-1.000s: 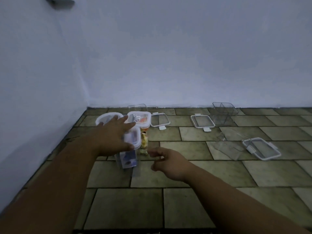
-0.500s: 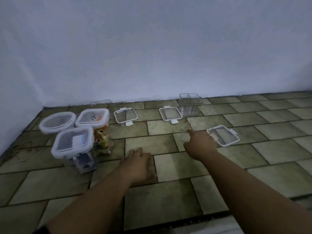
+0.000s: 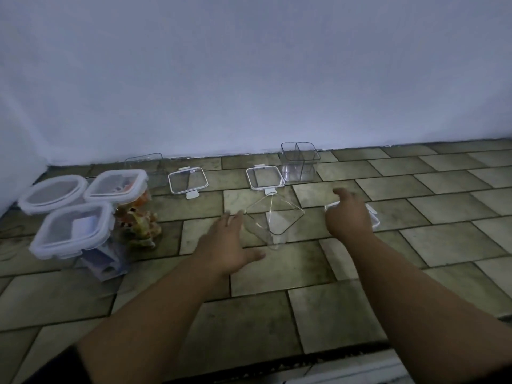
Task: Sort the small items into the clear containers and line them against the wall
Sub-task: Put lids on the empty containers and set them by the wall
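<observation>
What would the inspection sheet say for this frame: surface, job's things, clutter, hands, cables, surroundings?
Surface: tiled floor, dimly lit.
Job's things: three lidded containers at left, colourful items beside them; open container tilted between the hands; divided container upright by the wall; two loose lids nearby.
Clutter: nothing seen.
Hands: left hand open beside the tilted container; right hand over a third lid, grip hidden.
Cables: nothing seen.
Surroundings: white wall.

- One wide-angle view from the person's head, angled forward and down onto the tiled floor (image 3: 304,275), close beneath
- It faces the pale wall (image 3: 249,79), near ahead
</observation>
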